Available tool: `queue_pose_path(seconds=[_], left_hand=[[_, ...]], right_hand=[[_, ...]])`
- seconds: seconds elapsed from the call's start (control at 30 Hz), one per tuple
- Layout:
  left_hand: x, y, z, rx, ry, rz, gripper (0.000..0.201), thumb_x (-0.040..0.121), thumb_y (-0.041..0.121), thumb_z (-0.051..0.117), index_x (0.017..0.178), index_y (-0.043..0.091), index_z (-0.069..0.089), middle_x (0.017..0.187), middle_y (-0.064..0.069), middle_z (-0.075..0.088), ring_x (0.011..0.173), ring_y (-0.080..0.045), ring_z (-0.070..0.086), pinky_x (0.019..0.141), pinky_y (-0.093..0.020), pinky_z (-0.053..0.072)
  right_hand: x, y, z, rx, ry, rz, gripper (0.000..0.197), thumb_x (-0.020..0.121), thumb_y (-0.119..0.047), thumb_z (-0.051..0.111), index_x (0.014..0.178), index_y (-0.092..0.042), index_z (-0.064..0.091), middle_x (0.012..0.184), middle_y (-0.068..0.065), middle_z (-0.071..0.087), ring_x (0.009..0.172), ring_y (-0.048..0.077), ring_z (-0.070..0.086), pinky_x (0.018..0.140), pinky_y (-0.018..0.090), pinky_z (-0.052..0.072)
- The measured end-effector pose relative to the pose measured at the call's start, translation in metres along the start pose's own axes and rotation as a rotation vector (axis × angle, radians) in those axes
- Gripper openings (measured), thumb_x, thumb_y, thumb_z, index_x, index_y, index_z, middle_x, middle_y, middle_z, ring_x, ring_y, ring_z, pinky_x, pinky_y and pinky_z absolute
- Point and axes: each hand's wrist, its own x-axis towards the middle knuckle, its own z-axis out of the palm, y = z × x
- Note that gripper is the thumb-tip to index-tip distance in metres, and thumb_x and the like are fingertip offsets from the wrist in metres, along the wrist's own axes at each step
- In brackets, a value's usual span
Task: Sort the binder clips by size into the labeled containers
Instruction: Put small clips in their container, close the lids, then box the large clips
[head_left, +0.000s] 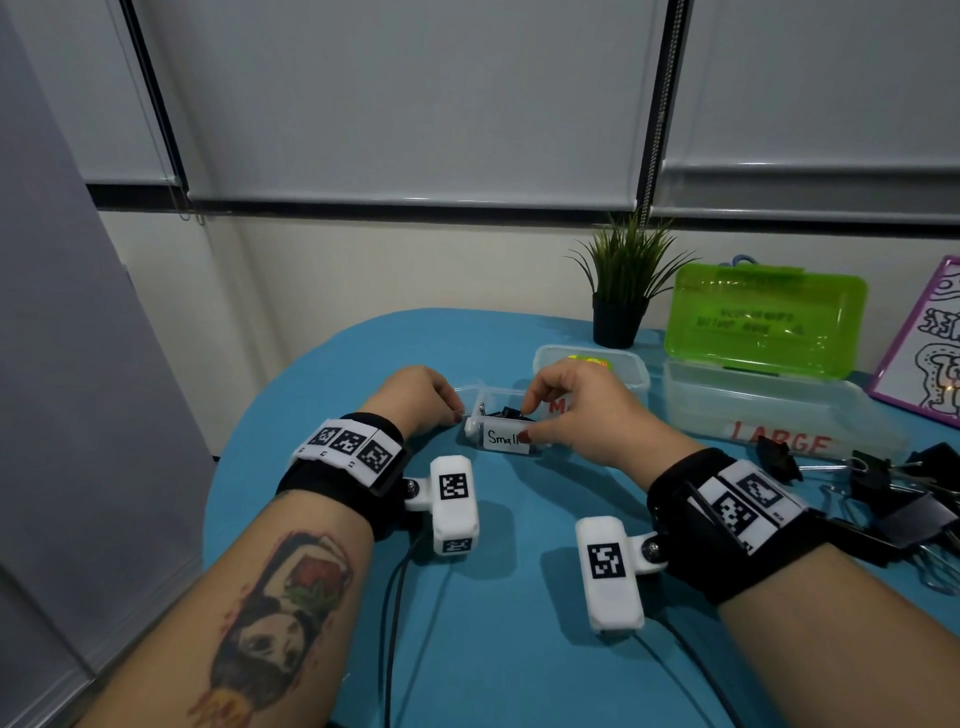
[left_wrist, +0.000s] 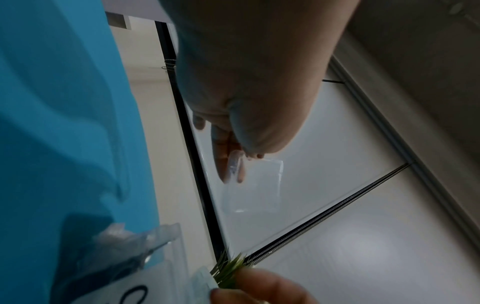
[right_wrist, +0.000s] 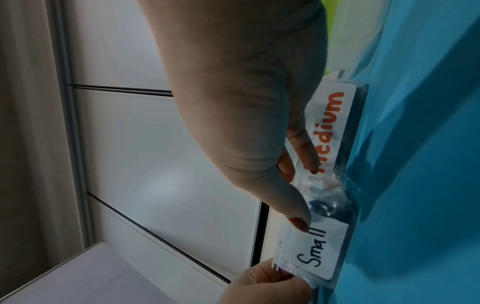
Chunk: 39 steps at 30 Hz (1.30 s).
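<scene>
A small clear container (head_left: 501, 440) labelled "Small" (right_wrist: 318, 254) sits mid-table with black binder clips (head_left: 510, 413) inside. My right hand (head_left: 525, 422) grips it from above. The thumb (right_wrist: 298, 221) presses the front wall at the label, and the fingers (right_wrist: 309, 158) curl over the far rim. My left hand (head_left: 460, 413) pinches the clear lid (left_wrist: 255, 185) at the container's left end. More loose black binder clips (head_left: 904, 499) are heaped at the right. The "Medium" container (right_wrist: 333, 125) stands just behind my right hand, and the "LARGE" box (head_left: 769, 415) is farther right.
A green lid (head_left: 763, 317) stands open behind the large box. A potted plant (head_left: 621, 301) and a picture board (head_left: 930, 353) are at the back right. Blue cloth (head_left: 493, 597) covers the table, and two cables trail toward the near edge.
</scene>
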Motion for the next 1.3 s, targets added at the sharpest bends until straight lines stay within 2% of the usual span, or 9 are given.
queue_pose_path(seconds=[0.07, 0.17, 0.33, 0.43, 0.6, 0.83, 1.0, 1.17, 1.3], left_hand=[[0.002, -0.002, 0.000, 0.031, 0.037, -0.041, 0.013, 0.078, 0.017, 0.074, 0.069, 0.025, 0.072, 0.081, 0.005, 0.073, 0.087, -0.018, 0.068, 0.086, -0.033, 0.056], [0.005, 0.000, -0.004, -0.037, 0.232, -0.030, 0.011, 0.083, 0.027, 0.070, 0.073, 0.028, 0.069, 0.094, 0.006, 0.072, 0.104, -0.023, 0.063, 0.096, -0.040, 0.049], [-0.002, 0.019, -0.012, -0.513, 0.382, 0.233, 0.013, 0.102, 0.030, 0.050, 0.092, 0.022, 0.051, 0.101, 0.007, 0.071, 0.083, -0.018, 0.061, 0.063, -0.029, 0.042], [-0.005, 0.021, -0.013, -0.656, 0.415, 0.274, 0.010, 0.106, 0.021, 0.040, 0.101, 0.018, 0.048, 0.093, 0.004, 0.072, 0.084, -0.010, 0.069, 0.070, -0.025, 0.049], [-0.006, 0.025, -0.011, -0.656, 0.206, 0.302, 0.022, 0.106, 0.010, 0.035, 0.104, 0.014, 0.057, 0.074, 0.001, 0.056, 0.058, -0.011, 0.054, 0.063, -0.026, 0.046], [-0.010, 0.024, 0.000, -0.390, 0.001, 0.344, 0.016, 0.093, 0.029, 0.067, 0.100, 0.015, 0.070, 0.081, 0.007, 0.067, 0.064, 0.000, 0.056, 0.060, -0.013, 0.043], [-0.008, 0.021, 0.001, -0.284, -0.003, 0.213, 0.032, 0.085, 0.044, 0.073, 0.105, 0.019, 0.070, 0.095, 0.003, 0.069, 0.079, -0.009, 0.060, 0.064, -0.024, 0.045], [-0.010, 0.023, 0.001, -0.223, -0.061, 0.166, 0.035, 0.090, 0.047, 0.066, 0.099, 0.015, 0.076, 0.079, 0.004, 0.065, 0.065, -0.008, 0.052, 0.062, -0.025, 0.043], [-0.010, 0.021, 0.000, -0.204, -0.102, 0.119, 0.040, 0.087, 0.056, 0.065, 0.093, 0.018, 0.076, 0.088, 0.000, 0.067, 0.080, -0.014, 0.057, 0.066, -0.026, 0.043]], right_hand=[[0.000, 0.001, 0.000, 0.009, 0.005, 0.000, 0.027, 0.065, -0.015, 0.091, 0.077, -0.025, 0.069, 0.097, 0.007, 0.065, 0.067, 0.015, 0.050, 0.068, 0.035, 0.055], [0.002, 0.001, 0.000, 0.005, 0.003, -0.007, 0.030, 0.065, -0.015, 0.091, 0.074, -0.028, 0.066, 0.097, 0.005, 0.065, 0.066, 0.013, 0.051, 0.066, 0.028, 0.049], [0.003, 0.004, 0.001, 0.038, -0.020, -0.006, 0.032, 0.066, -0.013, 0.090, 0.081, -0.028, 0.067, 0.101, 0.004, 0.068, 0.071, 0.001, 0.054, 0.070, 0.025, 0.049], [0.002, 0.003, 0.002, 0.154, 0.033, -0.032, 0.043, 0.067, -0.018, 0.091, 0.101, -0.023, 0.064, 0.101, 0.001, 0.067, 0.088, 0.015, 0.066, 0.081, 0.038, 0.058], [0.002, -0.001, 0.002, 0.371, 0.210, 0.000, 0.077, 0.069, -0.059, 0.081, 0.130, -0.031, 0.043, 0.099, 0.000, 0.065, 0.078, 0.015, 0.069, 0.070, 0.035, 0.057], [0.007, 0.004, 0.007, 0.406, 0.118, 0.095, 0.034, 0.083, -0.016, 0.079, 0.109, -0.016, 0.058, 0.071, 0.010, 0.063, 0.054, 0.017, 0.065, 0.051, 0.034, 0.052], [0.013, 0.012, 0.010, 0.349, 0.152, 0.175, 0.022, 0.083, -0.014, 0.077, 0.094, -0.013, 0.057, 0.064, 0.007, 0.063, 0.048, 0.020, 0.063, 0.046, 0.031, 0.048], [0.014, 0.016, 0.010, 0.303, 0.168, 0.258, 0.019, 0.085, -0.017, 0.075, 0.089, -0.011, 0.057, 0.063, 0.012, 0.067, 0.047, 0.022, 0.064, 0.045, 0.031, 0.052], [0.012, 0.013, 0.010, 0.277, 0.117, 0.295, 0.020, 0.091, -0.019, 0.069, 0.082, -0.009, 0.055, 0.063, 0.012, 0.067, 0.047, 0.020, 0.067, 0.045, 0.031, 0.053]])
